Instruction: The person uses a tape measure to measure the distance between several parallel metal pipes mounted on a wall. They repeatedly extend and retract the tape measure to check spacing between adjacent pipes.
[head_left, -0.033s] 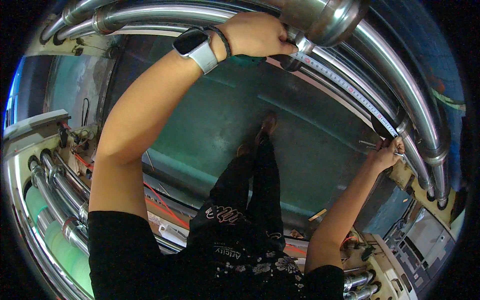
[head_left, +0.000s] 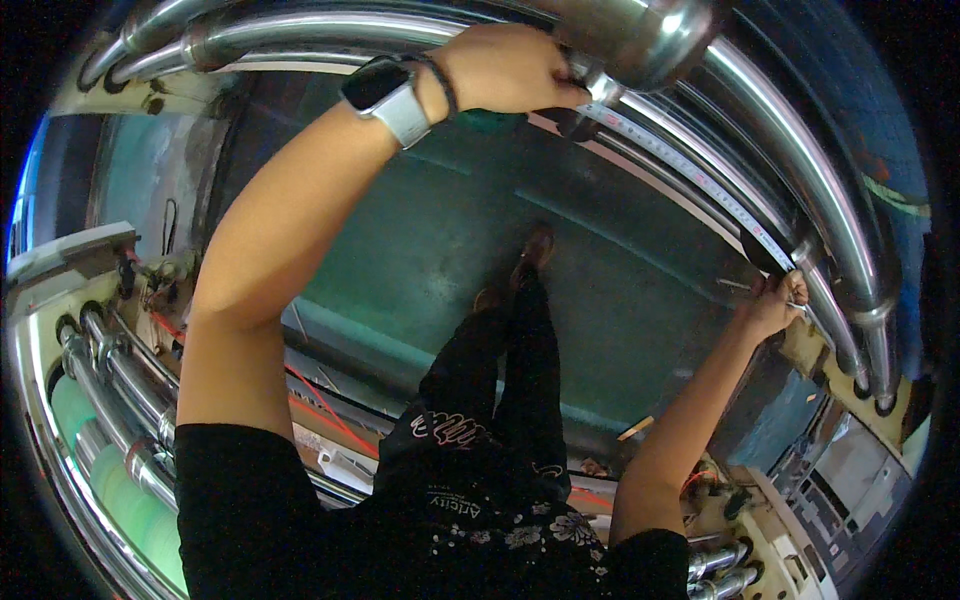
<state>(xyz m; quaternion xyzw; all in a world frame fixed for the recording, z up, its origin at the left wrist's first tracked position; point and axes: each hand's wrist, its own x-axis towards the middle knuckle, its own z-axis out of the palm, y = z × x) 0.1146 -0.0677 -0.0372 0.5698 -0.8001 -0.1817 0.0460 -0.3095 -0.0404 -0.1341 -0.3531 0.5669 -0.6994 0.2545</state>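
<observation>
A white measuring tape [head_left: 686, 168] is stretched along a shiny metal bar [head_left: 712, 150] at the far right. My left hand [head_left: 508, 70] is closed on the tape's left end, close against a metal collar. Its fingertips are partly hidden behind the knuckles. At the tape's right end, my right hand [head_left: 774, 304] is closed, pinching the tape near another collar. A thin metal rod [head_left: 735, 287] sticks out of the same hand; what tool it belongs to I cannot make out. On my left wrist are a watch [head_left: 375, 86] with a pale strap and a dark bracelet.
A large rounded metal cylinder [head_left: 640, 40] sits just above my left hand. Thick chrome rollers [head_left: 800, 130] curve past on the far side. Behind me to the left are more rollers [head_left: 130, 440] and a green-lit drum [head_left: 125, 510]. Dark green floor [head_left: 420, 240] lies below, between the machine sections.
</observation>
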